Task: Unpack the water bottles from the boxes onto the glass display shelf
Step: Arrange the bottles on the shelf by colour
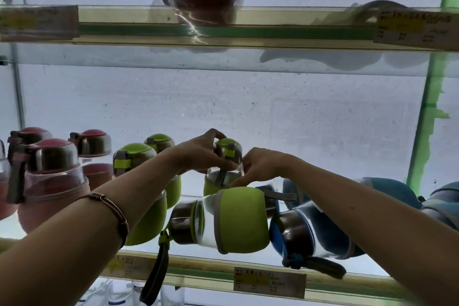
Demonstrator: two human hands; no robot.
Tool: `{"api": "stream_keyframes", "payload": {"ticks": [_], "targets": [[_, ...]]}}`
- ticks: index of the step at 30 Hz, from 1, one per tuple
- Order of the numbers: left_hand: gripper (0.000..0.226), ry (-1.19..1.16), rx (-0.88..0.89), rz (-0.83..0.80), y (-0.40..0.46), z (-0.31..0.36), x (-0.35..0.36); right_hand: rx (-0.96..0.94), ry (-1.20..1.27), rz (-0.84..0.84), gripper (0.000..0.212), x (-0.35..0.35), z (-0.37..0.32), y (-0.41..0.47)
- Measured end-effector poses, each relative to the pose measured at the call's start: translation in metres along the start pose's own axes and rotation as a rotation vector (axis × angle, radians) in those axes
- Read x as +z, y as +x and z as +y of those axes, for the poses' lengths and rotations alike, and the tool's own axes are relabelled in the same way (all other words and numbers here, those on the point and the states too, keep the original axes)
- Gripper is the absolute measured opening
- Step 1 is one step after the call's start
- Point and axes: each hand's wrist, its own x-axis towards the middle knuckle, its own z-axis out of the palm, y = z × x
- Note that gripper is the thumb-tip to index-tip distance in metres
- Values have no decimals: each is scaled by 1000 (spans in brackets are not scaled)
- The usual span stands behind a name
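Four green bottles (238, 221), three pink (49, 181), about four blue (318, 233).

Open room lies above the bottle caps, under the upper glass shelf (248, 32). Along the lower shelf's front edge (198, 263), a toppled green bottle (223, 221) and a toppled blue bottle (310, 233) block entry; upright pink bottles (49, 181) crowd the left.

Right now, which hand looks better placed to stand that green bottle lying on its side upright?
Probably the right hand: it only touches the upright green bottle, just above the lying green bottle. The left hand grips the upright bottle's lid.
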Motion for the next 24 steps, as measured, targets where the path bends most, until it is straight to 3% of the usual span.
{"api": "stream_keyframes", "payload": {"ticks": [11, 17, 24], "targets": [[72, 135, 50, 38, -6, 14, -3, -61, 89, 93, 49, -19, 4, -28], [55, 192, 156, 199, -29, 20, -10, -104, 48, 172, 68, -28, 4, -49], [34, 99, 221, 222, -70, 12, -4, -188, 0, 218, 49, -28, -8, -88]]}}
